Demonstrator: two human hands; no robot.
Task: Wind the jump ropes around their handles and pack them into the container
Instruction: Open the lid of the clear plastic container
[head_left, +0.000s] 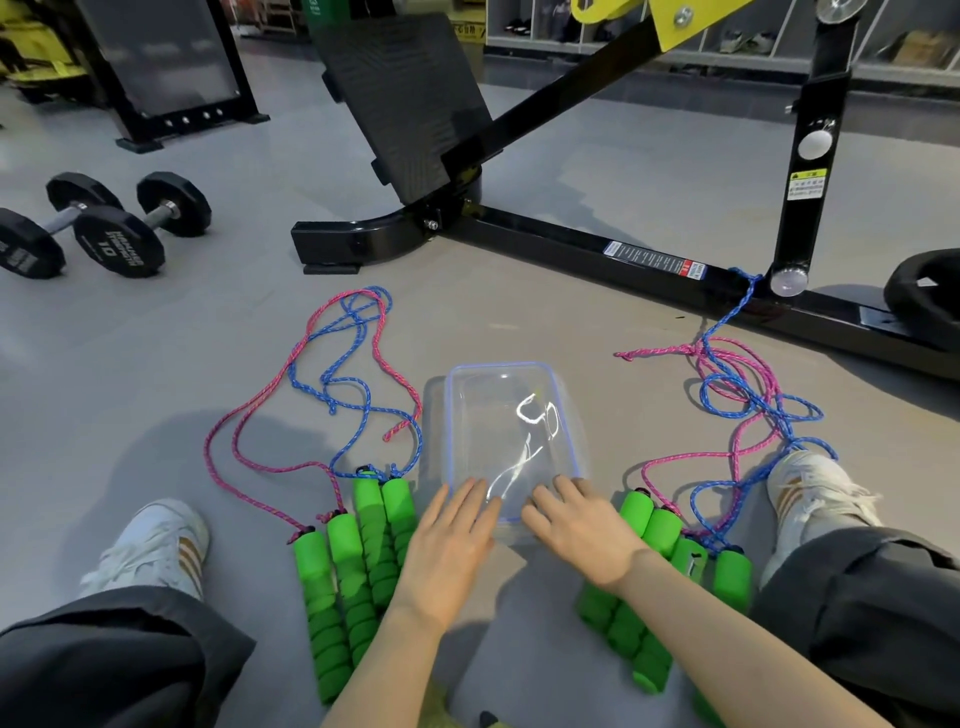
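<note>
A clear plastic container (511, 410) with a bluish rim lies on the grey floor between my legs. My left hand (449, 540) and my right hand (576, 525) rest flat with fingers apart at its near edge, holding nothing. Left of the container lie several green foam handles (353, 566) side by side, their pink and blue ropes (332, 374) spread loose on the floor. On the right lie more green handles (649, 540), partly under my right forearm, with tangled pink and blue ropes (743, 400); one blue strand reaches the machine frame.
A black gym machine frame (597, 249) with an angled footplate crosses the floor behind the container. Two black dumbbells (104, 223) lie at the left. A black weight plate (930, 291) sits at the right edge. My white shoes (156, 540) flank the ropes.
</note>
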